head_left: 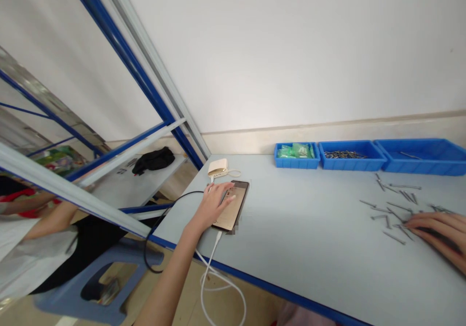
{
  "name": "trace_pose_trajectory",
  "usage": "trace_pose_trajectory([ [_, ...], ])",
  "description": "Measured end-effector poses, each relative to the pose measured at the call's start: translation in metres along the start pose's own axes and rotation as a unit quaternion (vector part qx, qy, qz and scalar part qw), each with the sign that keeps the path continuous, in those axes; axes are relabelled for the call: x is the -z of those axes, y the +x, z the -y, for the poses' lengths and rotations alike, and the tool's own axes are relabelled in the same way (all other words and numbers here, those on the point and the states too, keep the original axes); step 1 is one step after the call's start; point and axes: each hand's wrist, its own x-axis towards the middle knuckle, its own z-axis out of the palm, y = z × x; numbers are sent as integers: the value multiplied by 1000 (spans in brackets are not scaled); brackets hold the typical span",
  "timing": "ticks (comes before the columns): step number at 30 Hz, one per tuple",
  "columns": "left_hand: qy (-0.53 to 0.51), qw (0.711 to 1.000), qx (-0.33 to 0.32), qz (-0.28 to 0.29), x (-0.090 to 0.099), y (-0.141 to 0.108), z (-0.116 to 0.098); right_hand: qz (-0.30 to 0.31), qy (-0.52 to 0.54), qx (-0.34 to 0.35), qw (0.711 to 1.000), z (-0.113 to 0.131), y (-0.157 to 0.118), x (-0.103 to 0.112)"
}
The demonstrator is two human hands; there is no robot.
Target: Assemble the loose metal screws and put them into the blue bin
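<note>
My left hand point(214, 204) lies over a smartphone point(233, 209) at the left of the table, fingers spread, the thumb and fingertips on or just above its lit screen. A white charging cable point(218, 238) is plugged into the phone's near end. At the right edge, my right hand point(437, 231) reaches down among loose metal screws or nails point(393, 238) strewn on the tabletop. Its fingers are held together, with the fingertips on the pieces; whatever is between them is hidden.
A cream power bank point(218, 167) sits behind the phone. Along the wall stand three blue bins: one with green packets point(296, 164), one with many metal pieces point(351, 163), one with a single piece point(425, 165). A co-worker point(22, 248) sits at left beyond the blue frame point(134, 63).
</note>
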Motion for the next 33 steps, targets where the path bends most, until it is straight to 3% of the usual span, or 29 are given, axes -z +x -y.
trace_pose_trajectory([
  [3, 9, 1000, -1, 1, 1, 4, 6, 8, -14, 41, 999, 5, -1, 4],
  [9, 10, 1000, 7, 8, -1, 2, 12, -13, -5, 33, 999, 19, 1, 14],
  [19, -12, 1000, 0, 13, -6, 4, 11, -35, -26, 87, 995, 15, -1, 12],
  [24, -76, 996, 3, -47, -1, 5, 7, -48, -6, 91, 995, 21, 0, 18],
  [29, -122, 987, -2, -107, 10, 10, -26, -50, 55, 54, 996, 38, 6, 25],
  [33, -137, 986, -65, -75, 2, 21, -90, -7, 152, -6, 988, 71, 26, 28],
])
